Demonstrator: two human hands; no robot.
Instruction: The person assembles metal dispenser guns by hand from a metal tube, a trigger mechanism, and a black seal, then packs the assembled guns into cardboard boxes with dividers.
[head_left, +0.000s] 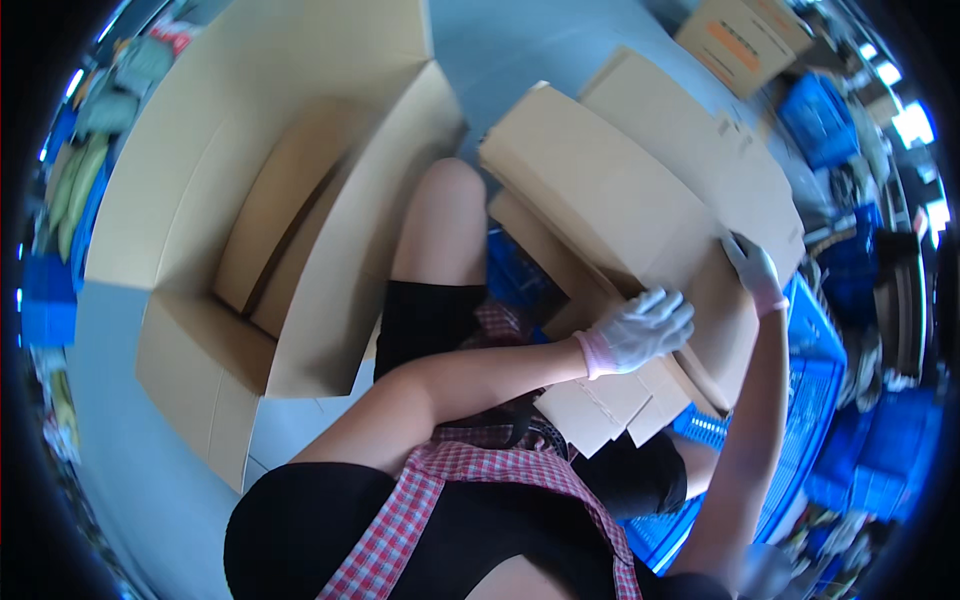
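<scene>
A brown cardboard box (610, 190) lies tilted across my lap and the blue crate beside it, its flaps spread. My right hand (752, 268), in a pale glove with a pink cuff, holds the box at its right side, where a panel meets a wide flap. Over the near part of the same box is my left hand (645, 330), gloved alike, its fingers stretched and slightly apart. Whether its fingertips touch the cardboard I cannot tell. To my left a larger cardboard box (330, 240) stands open, with brown cardboard (290, 205) inside it.
A blue plastic crate (800, 400) stands under and beside the box at right. Farther off are a closed carton (740, 45) and a blue bin (820, 120). Green sacks (80, 190) and blue containers line the left rim. My knee (445, 215) is between the two boxes.
</scene>
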